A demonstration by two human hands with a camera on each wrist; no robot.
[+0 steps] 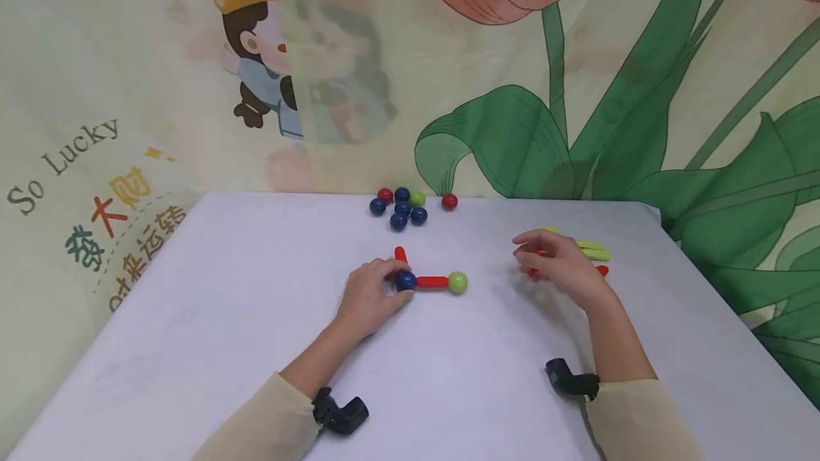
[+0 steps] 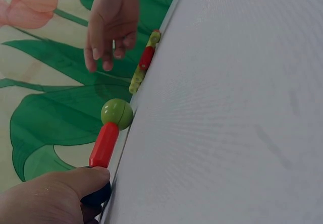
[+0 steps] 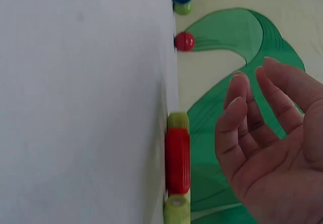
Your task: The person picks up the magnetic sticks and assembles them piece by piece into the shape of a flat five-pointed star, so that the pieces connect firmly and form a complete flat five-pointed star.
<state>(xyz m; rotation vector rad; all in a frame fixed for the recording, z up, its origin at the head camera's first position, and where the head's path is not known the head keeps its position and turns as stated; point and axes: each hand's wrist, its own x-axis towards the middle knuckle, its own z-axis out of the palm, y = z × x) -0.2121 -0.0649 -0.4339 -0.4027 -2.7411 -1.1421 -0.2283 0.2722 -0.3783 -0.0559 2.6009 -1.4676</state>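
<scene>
My left hand (image 1: 371, 296) grips a dark blue ball (image 1: 406, 281) between thumb and fingers, low over the white table. From that ball a red rod (image 1: 432, 282) runs right to a green ball (image 1: 458, 282), and a second red rod (image 1: 400, 255) points away toward the back. In the left wrist view the thumb presses on the blue ball (image 2: 97, 196). My right hand (image 1: 560, 265) hovers above loose rods at the right, fingers loosely bent with nothing between them. The right wrist view shows the red rod (image 3: 177, 161) on the table beside this hand.
Several blue balls (image 1: 398, 222), a green ball (image 1: 418, 198) and red balls (image 1: 450, 202) sit near the table's back edge. Yellow-green rods (image 1: 596, 254) lie at the right, partly behind the right hand. A printed cloth (image 1: 500, 141) hangs behind the table.
</scene>
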